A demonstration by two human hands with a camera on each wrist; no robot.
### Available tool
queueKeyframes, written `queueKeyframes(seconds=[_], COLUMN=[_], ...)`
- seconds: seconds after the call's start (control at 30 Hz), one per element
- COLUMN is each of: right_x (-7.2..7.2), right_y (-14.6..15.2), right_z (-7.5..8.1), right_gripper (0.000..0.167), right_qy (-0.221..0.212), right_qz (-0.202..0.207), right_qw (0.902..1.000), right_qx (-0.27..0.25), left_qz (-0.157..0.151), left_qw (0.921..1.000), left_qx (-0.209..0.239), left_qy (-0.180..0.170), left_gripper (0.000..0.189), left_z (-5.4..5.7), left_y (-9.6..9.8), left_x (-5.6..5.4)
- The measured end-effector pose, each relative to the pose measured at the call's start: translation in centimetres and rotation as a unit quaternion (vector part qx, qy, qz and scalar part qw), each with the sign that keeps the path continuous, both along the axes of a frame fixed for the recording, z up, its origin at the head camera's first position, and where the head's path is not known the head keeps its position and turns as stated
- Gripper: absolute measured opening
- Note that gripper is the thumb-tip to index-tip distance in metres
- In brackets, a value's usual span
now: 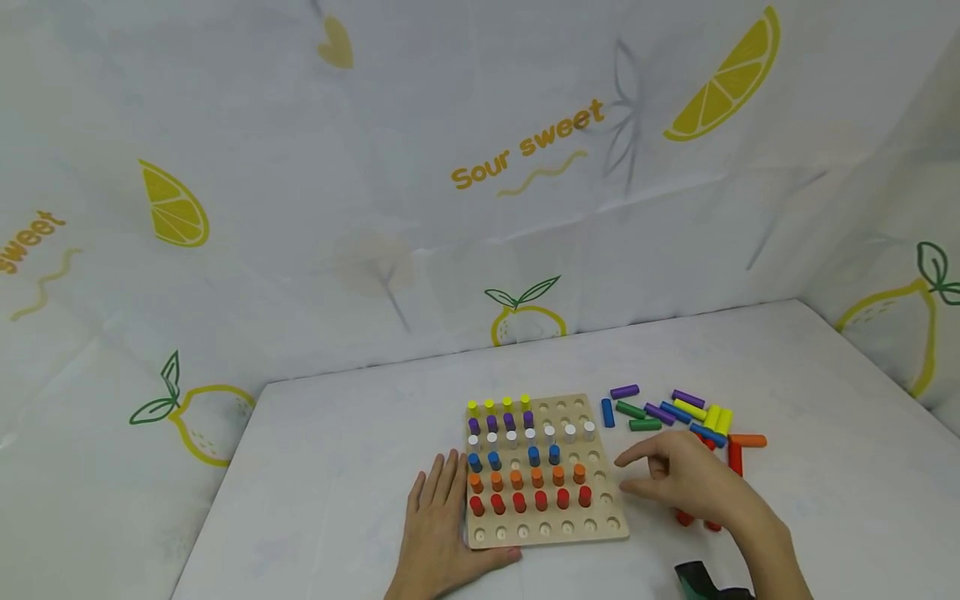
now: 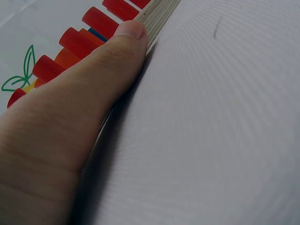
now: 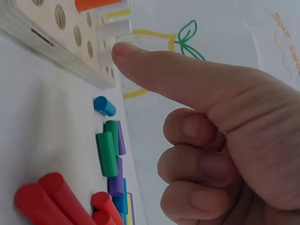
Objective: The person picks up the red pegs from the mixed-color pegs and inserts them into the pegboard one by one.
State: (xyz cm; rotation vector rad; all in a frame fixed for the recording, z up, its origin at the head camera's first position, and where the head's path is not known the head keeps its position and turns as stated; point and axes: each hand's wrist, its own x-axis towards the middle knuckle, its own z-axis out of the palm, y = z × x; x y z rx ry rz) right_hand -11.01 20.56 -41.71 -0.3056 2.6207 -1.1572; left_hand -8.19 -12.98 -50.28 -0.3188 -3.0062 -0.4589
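A square wooden pegboard lies on the table, with rows of yellow, purple, white, blue, orange and red pegs standing in its holes. My left hand rests against it, its straight fingers along the left side and its thumb along the near edge. In the left wrist view that thumb lies by the board's edge beside the red pegs. My right hand hovers just off the board's right side and holds nothing. Its index finger and thumb are stretched out and apart; the other fingers curl in.
Loose purple, green, blue and yellow pegs lie scattered right of the board. Red pegs and an orange peg lie around the right hand, some partly hidden under it. A black and green object shows at the near edge.
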Motion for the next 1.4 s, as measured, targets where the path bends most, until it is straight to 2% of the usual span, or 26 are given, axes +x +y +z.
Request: queueKeyframes(seconds=[0.2, 0.47, 0.67, 0.8, 1.07, 1.4], right_x=[0.0, -0.2, -0.3, -0.4, -0.6, -0.8], right_y=[1.1, 2.7, 4.1, 4.8, 5.0, 4.7], right_z=[0.0, -0.6, -1.1, -1.4, -2.3, -3.1], right_gripper=[0.028, 0.029, 0.035, 0.041, 0.043, 0.037], right_qy=[0.0, -0.006, -0.014, -0.015, -0.024, -0.011], right_qz=[-0.037, -0.082, -0.113, -0.122, -0.137, -0.141], right_qw=[0.9988, 0.9927, 0.9872, 0.9848, 0.9809, 0.9794], right_qx=[0.034, 0.088, 0.112, 0.123, 0.136, 0.144], left_qz=[-0.001, -0.002, -0.001, 0.001, -0.001, 0.003], left_qw=[1.0, 0.9999, 1.0, 1.0, 0.9999, 0.9999], left_qx=[0.001, 0.001, 0.001, 0.0, 0.001, -0.002], left_qy=[-0.003, 0.015, -0.002, -0.005, 0.014, -0.014], left_gripper=[0.137, 0.137, 0.137, 0.137, 0.138, 0.139], left_z=[0.0, -0.2, 0.0, 0.0, 0.0, 0.1], left_y=[0.0, 0.0, 0.1, 0.1, 0.1, 0.0], left_x=[0.0, -0.1, -0.1, -0.1, 0.1, -0.1])
